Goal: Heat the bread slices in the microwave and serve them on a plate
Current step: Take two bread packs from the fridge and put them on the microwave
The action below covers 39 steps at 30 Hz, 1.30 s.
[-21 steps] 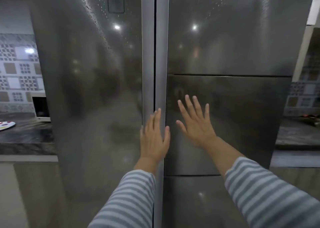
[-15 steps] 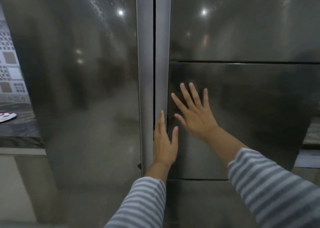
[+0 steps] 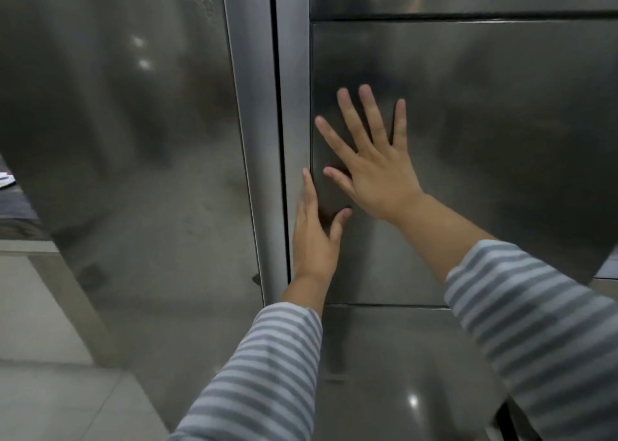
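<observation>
Landmark: tall dark-grey glossy metal two-door refrigerator (image 3: 468, 139), doors closed.
Left hand (image 3: 314, 240): fingers straight, edge-on against the right door's inner edge beside the centre seam.
Right hand (image 3: 374, 163): fingers spread, palm flat on the right door's middle panel.
Bread slices: out of view.

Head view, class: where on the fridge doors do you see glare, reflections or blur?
Head view: small bright glare spots on the left door and low on the right door; both doors carry hazy reflections; the left hand looks slightly blurred; the right hand is sharper; the door edges bow from the wide lens.
</observation>
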Available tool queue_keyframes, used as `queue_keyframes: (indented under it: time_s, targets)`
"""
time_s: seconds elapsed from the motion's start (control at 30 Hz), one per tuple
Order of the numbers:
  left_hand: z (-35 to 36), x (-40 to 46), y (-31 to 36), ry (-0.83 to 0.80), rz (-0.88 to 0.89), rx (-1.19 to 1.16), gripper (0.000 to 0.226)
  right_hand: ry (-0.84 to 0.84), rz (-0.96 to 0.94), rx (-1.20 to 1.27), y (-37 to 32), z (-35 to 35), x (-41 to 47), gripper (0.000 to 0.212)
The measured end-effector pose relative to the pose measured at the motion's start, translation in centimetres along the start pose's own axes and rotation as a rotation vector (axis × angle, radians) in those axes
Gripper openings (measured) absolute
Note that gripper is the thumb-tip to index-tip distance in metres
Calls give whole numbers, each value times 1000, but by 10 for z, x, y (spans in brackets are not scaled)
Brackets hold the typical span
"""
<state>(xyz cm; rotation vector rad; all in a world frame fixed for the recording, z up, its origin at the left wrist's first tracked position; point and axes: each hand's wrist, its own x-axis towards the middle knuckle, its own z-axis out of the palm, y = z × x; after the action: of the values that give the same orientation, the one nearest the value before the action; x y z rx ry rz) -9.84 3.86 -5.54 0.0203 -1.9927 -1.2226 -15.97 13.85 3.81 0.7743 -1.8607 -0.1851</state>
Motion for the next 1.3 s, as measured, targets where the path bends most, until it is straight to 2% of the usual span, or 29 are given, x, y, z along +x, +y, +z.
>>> queue_keyframes:
  time_s: [0.17, 0.37, 0.57, 0.67, 0.87, 1.1, 1.13, 1.2, 1.27, 1.3]
  targets:
    - [-5, 2, 11, -50, -60, 14, 97, -11, 4, 15, 0, -1, 0, 73]
    - [-6, 1, 12, -51, -51, 46, 99, -47, -1, 1, 1, -1, -2, 75]
    - [-17, -25, 30, -66, -45, 116, 91, -45, 2, 16, -1, -27, -14, 73]
    - [-28, -44, 41, -128, -38, 109, 91, -78, 21, 15, -5, -52, -24, 74]
    - [-57, -88, 57, -293, 51, 144, 109, -100, 151, 96, -21, -114, -56, 69]
    - [-98, -140, 89, -511, 123, 27, 91, -17, 363, 218, -48, -197, -90, 49]
    - [-105, -144, 91, -534, 152, 52, 87, 17, 377, 207, -52, -208, -93, 47]
    - [-122, -148, 101, -561, 349, 222, 71, 82, 366, 166, -58, -228, -94, 45]
    - [-139, -147, 113, -435, 617, 378, 45, 136, 315, 122, -63, -247, -89, 46]
    - [-146, -145, 118, -350, 694, 405, 38, 155, 288, 107, -65, -256, -84, 47]
